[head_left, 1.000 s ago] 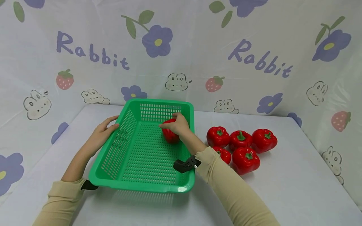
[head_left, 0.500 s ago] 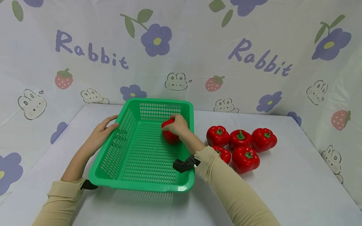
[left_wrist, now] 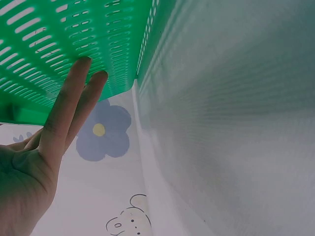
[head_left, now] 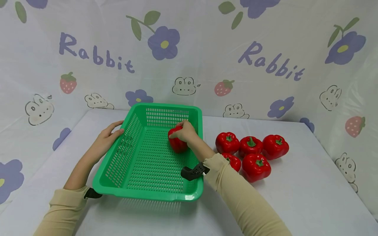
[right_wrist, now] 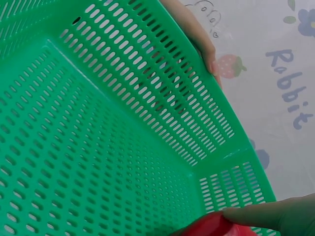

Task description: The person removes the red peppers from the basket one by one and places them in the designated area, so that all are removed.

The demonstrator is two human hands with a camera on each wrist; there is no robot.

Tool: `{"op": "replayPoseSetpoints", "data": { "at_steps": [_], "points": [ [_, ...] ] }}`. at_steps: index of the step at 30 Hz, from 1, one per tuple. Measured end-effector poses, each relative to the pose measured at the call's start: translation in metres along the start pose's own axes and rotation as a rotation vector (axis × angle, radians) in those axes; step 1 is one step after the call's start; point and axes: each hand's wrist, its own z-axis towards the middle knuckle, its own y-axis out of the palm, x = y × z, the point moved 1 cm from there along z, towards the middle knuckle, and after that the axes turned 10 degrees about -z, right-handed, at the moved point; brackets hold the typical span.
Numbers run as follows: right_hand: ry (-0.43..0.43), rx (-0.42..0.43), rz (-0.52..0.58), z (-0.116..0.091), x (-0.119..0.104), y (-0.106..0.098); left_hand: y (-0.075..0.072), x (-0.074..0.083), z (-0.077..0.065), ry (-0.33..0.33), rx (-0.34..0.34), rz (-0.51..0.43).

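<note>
A green plastic basket with slotted walls stands on the table. My left hand is at its left side, with the thumb at the rim. In the left wrist view, straight fingers of that hand lie against the outer wall. Inside the basket, near its back right corner, my right hand grips a red bell pepper from above. Only part of this pepper shows in the right wrist view, with one finger on it. Its stem is hidden.
Right of the basket, several red bell peppers with green stems sit close together on the white tabletop. My right forearm partly covers the nearest one. A printed white curtain hangs behind the table.
My right hand's spread thumb and fingers have closed in on the pepper. The pepper has shifted slightly towards the near side of the basket. The left hand and basket have stayed put.
</note>
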Motion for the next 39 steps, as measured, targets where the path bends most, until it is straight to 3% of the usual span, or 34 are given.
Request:
{"op": "replayPoseSetpoints", "data": {
  "at_steps": [5, 14, 39],
  "points": [
    [0.015, -0.022, -0.009, -0.0007, -0.0002, 0.0003, 0.0003, 0.0008, -0.0006, -0.005, -0.003, -0.004],
    [0.024, -0.092, -0.145, 0.0000, 0.0002, 0.0013, 0.0001, 0.0001, -0.0002, -0.003, -0.001, -0.001],
    [0.020, -0.042, -0.075, -0.0044, -0.0025, 0.0015, 0.0002, 0.0022, -0.0001, -0.002, -0.003, 0.010]
  ]
}}
